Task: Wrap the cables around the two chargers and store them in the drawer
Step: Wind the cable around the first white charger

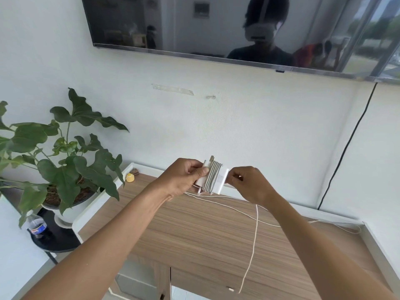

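I hold a white charger brick (223,180) in the air above the wooden cabinet top (194,230). Several turns of its pale cable (213,175) are wound around its middle. My left hand (184,177) grips the brick's left end, thumb pressed on the windings. My right hand (249,182) pinches the brick's right edge, and a loose white cable (254,239) hangs from below it down over the cabinet front. A second thin white cable (236,210) lies across the top toward the right; its charger is hidden from me. I cannot make out the drawer.
A large potted plant (62,161) stands at the left on a black stand, with a plastic bottle (36,227) beside it. A small yellow object (129,177) sits at the cabinet's back left corner. A wall-mounted TV (216,24) hangs above, a black cord (346,148) running down the wall.
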Available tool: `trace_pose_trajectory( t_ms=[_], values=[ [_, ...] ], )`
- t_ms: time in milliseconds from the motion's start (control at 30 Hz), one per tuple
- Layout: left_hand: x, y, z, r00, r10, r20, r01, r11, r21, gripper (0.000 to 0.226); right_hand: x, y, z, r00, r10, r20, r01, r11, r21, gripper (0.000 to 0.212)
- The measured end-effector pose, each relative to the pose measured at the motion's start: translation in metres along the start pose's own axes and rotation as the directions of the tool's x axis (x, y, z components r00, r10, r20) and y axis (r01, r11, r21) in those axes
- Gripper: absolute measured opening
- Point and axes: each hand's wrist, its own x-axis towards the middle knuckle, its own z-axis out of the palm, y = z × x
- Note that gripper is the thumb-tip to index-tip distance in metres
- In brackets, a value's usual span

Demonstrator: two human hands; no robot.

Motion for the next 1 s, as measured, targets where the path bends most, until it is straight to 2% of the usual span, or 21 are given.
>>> trace_pose_trajectory(
  t_ms=[67,133,233,300,400,467,533,633,800,900,1000],
  values=[
    [-0.001,-0.001,0.0,1.0,-0.012,0.014,0.011,0.999,0.048,0.02,0.006,-0.005,-0.007,0.998,0.052,0.031,-0.053,0.998,0.023,0.024],
    [-0.004,0.0,0.0,0.999,-0.022,0.03,0.021,0.999,0.043,0.021,0.009,-0.009,-0.011,0.983,0.137,0.126,-0.149,0.985,0.091,0.025],
    [-0.006,0.002,-0.001,0.999,-0.034,0.032,0.032,0.997,0.065,0.024,0.009,-0.016,-0.015,0.932,0.247,0.265,-0.312,0.919,0.239,0.014],
    [-0.009,0.003,0.0,0.998,-0.046,0.03,0.043,0.994,0.099,0.025,0.011,-0.019,-0.018,0.898,0.285,0.334,-0.392,0.864,0.317,0.016],
    [-0.01,-0.004,0.001,0.999,-0.054,0.001,0.053,0.986,0.16,0.022,0.012,-0.021,-0.019,0.874,0.318,0.368,-0.44,0.839,0.32,0.013],
    [-0.01,-0.008,0.003,0.998,-0.056,-0.029,0.061,0.98,0.191,0.019,0.012,-0.023,-0.015,0.903,0.31,0.297,-0.38,0.898,0.22,0.016],
    [-0.007,-0.01,0.005,0.996,-0.039,-0.079,0.062,0.95,0.307,0.02,0.012,-0.026,-0.008,0.953,0.251,0.17,-0.261,0.965,0.038,0.021],
    [-0.003,-0.009,0.012,0.982,-0.014,-0.19,0.085,0.926,0.368,0.025,0.01,-0.033,0.004,0.996,0.094,0.004,-0.091,0.976,-0.196,0.026],
    [0.004,-0.006,0.015,0.965,-0.034,-0.261,0.106,0.957,0.269,0.027,-0.001,-0.032,0.018,0.97,-0.114,-0.213,0.06,0.967,-0.246,0.03],
    [0.012,-0.014,0.018,0.948,-0.092,-0.305,0.125,0.988,0.09,0.028,-0.009,-0.023,0.029,0.912,-0.247,-0.329,0.18,0.959,-0.219,0.028],
    [0.015,-0.011,0.023,0.925,-0.178,-0.337,0.163,0.984,-0.073,0.028,-0.019,-0.016,0.044,0.867,-0.327,-0.376,0.271,0.943,-0.195,0.017]
  ],
)
